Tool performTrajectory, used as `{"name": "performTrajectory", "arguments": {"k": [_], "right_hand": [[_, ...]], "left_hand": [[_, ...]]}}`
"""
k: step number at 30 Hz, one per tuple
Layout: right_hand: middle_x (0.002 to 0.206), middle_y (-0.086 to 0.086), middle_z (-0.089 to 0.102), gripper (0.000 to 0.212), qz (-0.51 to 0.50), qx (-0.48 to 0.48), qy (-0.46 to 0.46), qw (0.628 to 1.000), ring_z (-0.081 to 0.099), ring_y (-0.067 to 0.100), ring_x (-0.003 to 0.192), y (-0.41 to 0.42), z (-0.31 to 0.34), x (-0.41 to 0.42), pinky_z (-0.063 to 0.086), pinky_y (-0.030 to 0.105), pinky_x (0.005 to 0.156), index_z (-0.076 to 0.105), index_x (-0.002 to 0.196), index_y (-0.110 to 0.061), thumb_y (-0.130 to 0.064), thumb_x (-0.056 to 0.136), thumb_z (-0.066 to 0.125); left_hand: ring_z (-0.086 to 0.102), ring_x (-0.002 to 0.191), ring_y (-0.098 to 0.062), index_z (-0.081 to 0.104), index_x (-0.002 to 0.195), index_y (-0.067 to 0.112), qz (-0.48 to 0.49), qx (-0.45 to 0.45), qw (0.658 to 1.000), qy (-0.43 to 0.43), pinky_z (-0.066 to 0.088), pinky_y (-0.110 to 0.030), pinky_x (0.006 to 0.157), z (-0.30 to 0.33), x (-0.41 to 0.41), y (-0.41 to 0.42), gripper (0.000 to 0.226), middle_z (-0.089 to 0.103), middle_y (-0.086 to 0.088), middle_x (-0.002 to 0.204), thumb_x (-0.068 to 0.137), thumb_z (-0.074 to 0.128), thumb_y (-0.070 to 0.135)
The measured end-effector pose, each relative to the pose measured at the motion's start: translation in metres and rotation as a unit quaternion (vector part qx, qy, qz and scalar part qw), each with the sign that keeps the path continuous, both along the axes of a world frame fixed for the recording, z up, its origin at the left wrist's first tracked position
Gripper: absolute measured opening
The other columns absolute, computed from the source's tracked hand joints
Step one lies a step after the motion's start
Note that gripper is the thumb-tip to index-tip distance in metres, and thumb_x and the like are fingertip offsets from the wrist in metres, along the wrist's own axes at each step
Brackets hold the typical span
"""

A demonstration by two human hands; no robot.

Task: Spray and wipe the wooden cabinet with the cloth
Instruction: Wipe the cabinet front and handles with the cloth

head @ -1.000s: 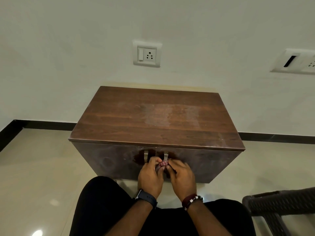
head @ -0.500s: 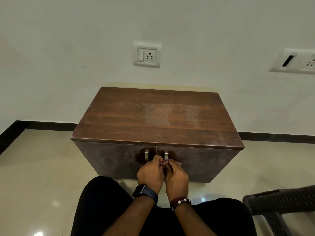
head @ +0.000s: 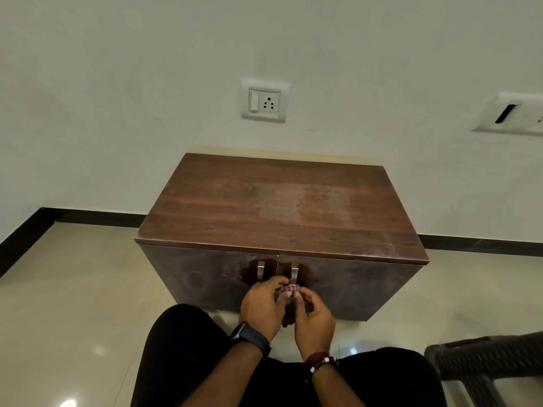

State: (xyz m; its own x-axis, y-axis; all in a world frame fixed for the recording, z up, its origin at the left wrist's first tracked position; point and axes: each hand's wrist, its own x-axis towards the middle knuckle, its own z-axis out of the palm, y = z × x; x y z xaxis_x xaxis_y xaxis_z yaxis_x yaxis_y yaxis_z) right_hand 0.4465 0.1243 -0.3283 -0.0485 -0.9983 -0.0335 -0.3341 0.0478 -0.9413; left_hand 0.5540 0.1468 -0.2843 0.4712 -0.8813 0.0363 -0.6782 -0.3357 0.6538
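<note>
Your two hands meet low in the view, at about 6 o'clock from the centre of the wooden cabinet [head: 282, 207], right in front of its doors. Your left hand [head: 263, 306] is curled closed around a small bunched cloth [head: 291, 289], reddish and patterned, with the fingers wrapped over the top of it. Your right hand [head: 314, 317] sits at 3 o'clock of the left one, touching it, and its fingertips [head: 296, 295] pinch the same cloth from the other side. Only a little of the fabric shows between your hands; a darker fold hangs below them.

The cabinet stands against the white wall, its brown top carrying a pale, hazy patch near the middle. Two metal handles flank the seam between the doors: the left handle [head: 261, 270] and the right handle [head: 294, 273], both at 12 o'clock of your hands and just beside them. Dark wet-looking blotches ring the handles on the door fronts.

You wear a dark watch [head: 249, 339] on the left wrist and a beaded bracelet [head: 321, 361] on the right. A wall socket [head: 264, 101] sits at 12 o'clock above the cabinet, and a dark woven chair [head: 484, 359] edges in at 4 o'clock.
</note>
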Motion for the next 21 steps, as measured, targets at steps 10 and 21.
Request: {"name": "performTrajectory", "arguments": {"k": [10, 21], "right_hand": [[0.105, -0.018, 0.060, 0.020, 0.116, -0.094, 0.050, 0.987, 0.061, -0.004, 0.097, 0.005, 0.029, -0.021, 0.051, 0.012, 0.076, 0.065, 0.111, -0.040, -0.027, 0.096, 0.068], [0.104, -0.023, 0.061, 0.018, 0.096, -0.214, 0.203, 0.951, 0.044, 0.010, 0.106, -0.020, 0.074, -0.039, 0.039, 0.033, 0.085, 0.064, 0.089, -0.034, -0.034, 0.081, 0.081]], "left_hand": [[0.061, 0.096, -0.003, 0.073, 0.100, 0.032, -0.026, -0.105, 0.993, 0.043, 0.053, -0.026, 0.087, 0.020, -0.006, 0.006, 0.016, 0.068, 0.017, 0.099, 0.087, 0.069, 0.024], [0.059, 0.094, -0.002, 0.071, 0.114, 0.030, -0.099, -0.168, 0.981, -0.004, 0.053, -0.024, 0.081, 0.047, 0.006, 0.011, 0.022, 0.059, 0.015, 0.104, 0.095, 0.059, 0.025]]}}
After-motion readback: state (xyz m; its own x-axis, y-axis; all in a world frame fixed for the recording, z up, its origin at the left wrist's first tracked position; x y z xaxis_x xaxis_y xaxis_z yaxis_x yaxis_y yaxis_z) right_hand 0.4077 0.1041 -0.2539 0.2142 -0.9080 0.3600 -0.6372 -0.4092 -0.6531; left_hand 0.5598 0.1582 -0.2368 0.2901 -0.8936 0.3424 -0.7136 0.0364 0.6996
